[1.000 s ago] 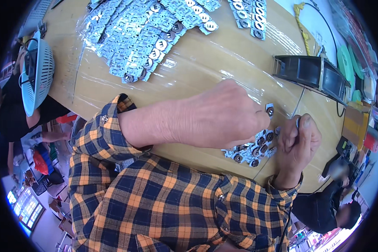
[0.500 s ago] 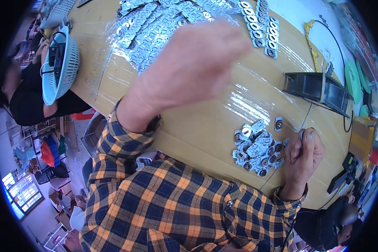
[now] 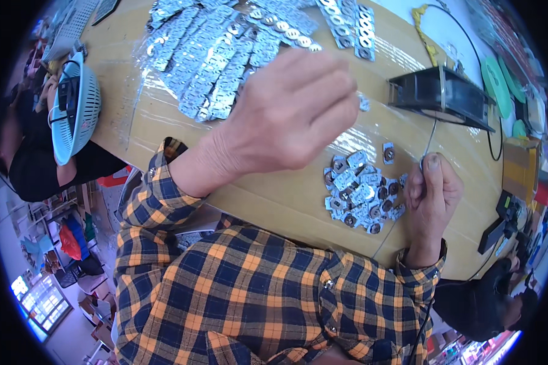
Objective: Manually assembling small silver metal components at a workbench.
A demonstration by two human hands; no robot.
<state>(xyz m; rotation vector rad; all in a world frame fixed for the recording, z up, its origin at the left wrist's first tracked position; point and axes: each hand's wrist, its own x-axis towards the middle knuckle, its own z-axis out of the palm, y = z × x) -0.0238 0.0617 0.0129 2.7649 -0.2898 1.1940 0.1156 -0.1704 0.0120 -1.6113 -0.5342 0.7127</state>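
A small pile of silver metal pieces (image 3: 362,191), flat tabs with round eyelets, lies on the wooden tabletop (image 3: 286,194) just in front of the person, with one loose piece (image 3: 388,152) set a little apart at its upper right. The right hand (image 3: 431,193) rests at the pile's right edge, fingers curled together with the thumb pressed on top, pinching a thin wire (image 3: 430,137) that runs up toward a black box-shaped device (image 3: 439,95) farther back on the tabletop. The left hand (image 3: 292,112) is raised above the tabletop, up and left of the pile, its fingers drawn together at the tips; whether they pinch a piece cannot be told from this angle. Both forearms wear an orange-and-navy plaid shirt (image 3: 243,292).

Beyond the left hand, a far larger spread of the same silver pieces (image 3: 219,55), many joined in strips, covers the far side of the tabletop under a clear plastic sheet. Two neat rows of eyelet strips (image 3: 353,24) lie at its right. A pale blue plastic basket (image 3: 76,109) sits at the tabletop's left edge, beside another person in dark clothing (image 3: 36,164). Green round objects (image 3: 499,79) and a cardboard box (image 3: 520,164) crowd the right end.
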